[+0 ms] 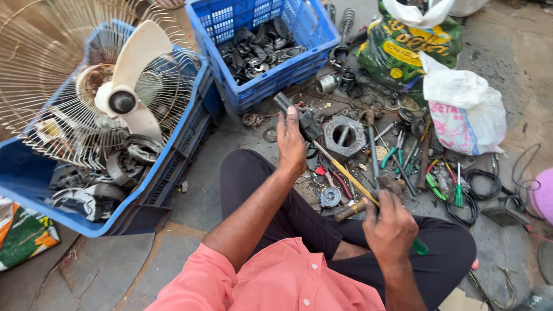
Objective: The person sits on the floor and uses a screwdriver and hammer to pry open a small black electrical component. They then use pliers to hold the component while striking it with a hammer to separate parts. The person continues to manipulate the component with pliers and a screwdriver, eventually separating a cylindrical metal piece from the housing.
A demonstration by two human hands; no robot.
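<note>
Left hand [291,141] closed around a small dark metal motor part [305,120], raised off the floor ahead of the knee, seemingly to steady it for work. Right hand [390,226] gripping a wooden-handled hammer [368,198] together with a long yellow-shafted, green-handled screwdriver [351,181], its tip angled up toward the part. Beyond both hands: scattered pliers, hexagonal grey casting [344,136]; left of them, blue plastic crate [173,167] holding a cream fan and wire guard [124,95].
</note>
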